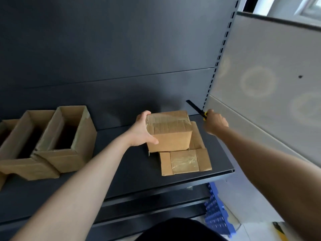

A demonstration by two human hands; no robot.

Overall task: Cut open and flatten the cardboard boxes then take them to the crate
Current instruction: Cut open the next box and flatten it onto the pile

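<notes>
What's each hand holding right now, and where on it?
Left hand grips the taped box by its left end. Right hand holds the knife by its handle, blade out.

Brown cardboard box (169,131) upright near the right end of the shelf (132,171), top taped shut, gripped at its left side by the left hand (141,132); lower flaps (185,161) splayed flat toward the front edge, one bearing clear tape; open-topped box (57,159) and second open box (17,164) touching near the left end; blue crate (217,214) below the right front corner; knife (196,109) raised in the right hand (215,123).
</notes>
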